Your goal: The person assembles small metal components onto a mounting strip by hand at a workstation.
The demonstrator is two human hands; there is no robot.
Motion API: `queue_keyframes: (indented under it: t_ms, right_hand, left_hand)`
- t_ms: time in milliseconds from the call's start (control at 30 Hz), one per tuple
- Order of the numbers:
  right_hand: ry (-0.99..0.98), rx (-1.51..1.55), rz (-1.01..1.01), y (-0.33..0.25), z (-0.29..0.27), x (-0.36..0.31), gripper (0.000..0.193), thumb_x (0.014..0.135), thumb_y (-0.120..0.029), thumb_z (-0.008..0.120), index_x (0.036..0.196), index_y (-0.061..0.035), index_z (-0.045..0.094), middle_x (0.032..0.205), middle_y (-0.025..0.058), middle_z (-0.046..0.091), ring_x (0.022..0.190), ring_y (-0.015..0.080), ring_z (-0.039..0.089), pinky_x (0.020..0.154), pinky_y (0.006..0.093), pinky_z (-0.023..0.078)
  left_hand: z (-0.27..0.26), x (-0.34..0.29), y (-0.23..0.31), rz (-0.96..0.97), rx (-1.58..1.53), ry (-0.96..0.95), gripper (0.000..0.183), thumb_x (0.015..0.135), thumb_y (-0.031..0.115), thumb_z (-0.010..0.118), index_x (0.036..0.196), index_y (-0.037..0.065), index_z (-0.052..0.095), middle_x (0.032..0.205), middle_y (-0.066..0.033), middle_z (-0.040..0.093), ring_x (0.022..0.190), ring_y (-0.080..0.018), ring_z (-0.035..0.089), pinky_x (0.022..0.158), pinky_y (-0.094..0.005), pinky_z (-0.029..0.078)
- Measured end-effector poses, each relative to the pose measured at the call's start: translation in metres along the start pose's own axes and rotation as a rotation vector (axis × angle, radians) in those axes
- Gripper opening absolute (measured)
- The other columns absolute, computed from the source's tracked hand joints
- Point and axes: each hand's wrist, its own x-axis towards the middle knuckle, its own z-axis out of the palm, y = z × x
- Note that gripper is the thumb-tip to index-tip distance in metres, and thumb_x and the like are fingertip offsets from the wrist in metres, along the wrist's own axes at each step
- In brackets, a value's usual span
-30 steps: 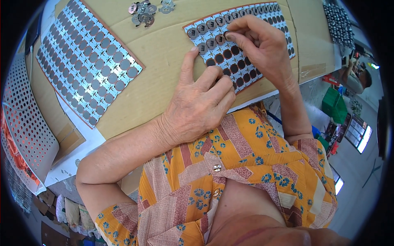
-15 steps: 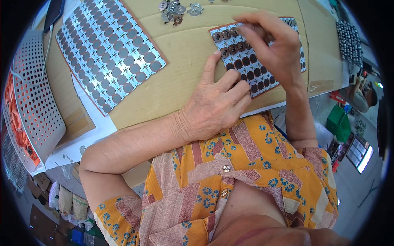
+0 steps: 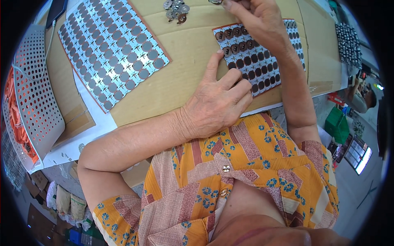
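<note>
My left hand (image 3: 219,98) rests at the left edge of a small circuit-board panel (image 3: 256,74). Its index finger is stretched out, the tip touching the edge; the other fingers bend loosely apart. Rows of dark round spots cover the panel, and metal discs with slots sit on spots in its upper left rows. Beyond the panel's far side my right hand (image 3: 262,22) reaches up, its thumb beside a small metal piece (image 3: 215,1) at the top edge. Its other fingertips are cut off there, so any grip is hidden. A loose pile of metal discs (image 3: 176,10) lies to the left.
A larger board panel (image 3: 113,51) lies on the cardboard-covered table (image 3: 184,45). At far left stands a white perforated basket (image 3: 39,98) of orange pieces, near a dark phone-like device (image 3: 55,12) with a cable. Many small dark metallic parts (image 3: 349,45) are bunched at right.
My right hand has moved up and left, off the small panel to the loose metal pieces beyond it. My left hand stays at the panel's edge. The view has shifted slightly.
</note>
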Motion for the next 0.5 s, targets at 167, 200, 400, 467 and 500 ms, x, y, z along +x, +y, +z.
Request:
queue_keyframes:
  t_ms: [167, 200, 400, 467, 500]
  right_hand:
    - [-0.02, 1.084, 0.549, 0.005, -0.035, -0.026, 0.021, 0.106, -0.003, 0.06, 0.125, 0.0048, 0.063, 0.09, 0.0024, 0.063, 0.061, 0.0034, 0.053, 0.046, 0.0174, 0.042]
    - [-0.043, 1.13, 0.575, 0.006, -0.038, -0.032, 0.022, 0.106, -0.004, 0.06, 0.126, 0.0057, 0.062, 0.091, 0.0027, 0.063, 0.062, 0.0033, 0.053, 0.045, 0.0167, 0.042]
    - [-0.216, 1.352, 0.577, 0.012, -0.051, -0.066, 0.024, 0.102, -0.006, 0.065, 0.125, 0.0032, 0.067, 0.093, 0.0002, 0.065, 0.059, 0.0019, 0.047, 0.047, 0.0176, 0.039]
    - [-0.238, 1.291, 0.631, -0.001, -0.036, -0.079, 0.028, 0.104, -0.01, 0.063, 0.128, 0.0051, 0.064, 0.077, -0.0021, 0.058, 0.056, 0.002, 0.048, 0.043, 0.0175, 0.036]
    - [-0.222, 1.301, 0.639, -0.008, -0.026, -0.085, 0.028, 0.104, -0.01, 0.063, 0.128, 0.0051, 0.064, 0.077, -0.0021, 0.058, 0.056, 0.002, 0.048, 0.043, 0.0175, 0.036]
  left_hand:
    - [-0.005, 0.01, 0.003, -0.036, -0.106, 0.07, 0.034, 0.078, 0.016, 0.082, 0.107, 0.003, 0.07, 0.11, -0.0092, 0.067, 0.106, -0.0287, 0.065, 0.113, -0.0667, 0.038]
    - [-0.015, 0.014, 0.003, -0.05, -0.148, 0.09, 0.041, 0.078, 0.012, 0.085, 0.114, 0.001, 0.071, 0.114, -0.0134, 0.069, 0.104, -0.0293, 0.067, 0.105, -0.0553, 0.049]
    - [-0.009, 0.03, 0.002, -0.386, -0.68, 0.396, 0.036, 0.086, -0.003, 0.081, 0.119, -0.002, 0.064, 0.111, -0.0145, 0.069, 0.091, -0.0196, 0.071, 0.07, -0.0286, 0.059]
    - [-0.019, 0.023, -0.001, -0.561, -0.937, 0.375, 0.032, 0.097, -0.003, 0.074, 0.126, -0.003, 0.059, 0.106, -0.0089, 0.07, 0.094, -0.0063, 0.068, 0.075, -0.0214, 0.059]
    - [-0.023, 0.018, -0.005, -0.566, -0.943, 0.356, 0.032, 0.097, -0.003, 0.074, 0.126, -0.003, 0.059, 0.106, -0.0089, 0.07, 0.094, -0.0063, 0.068, 0.075, -0.0214, 0.059]
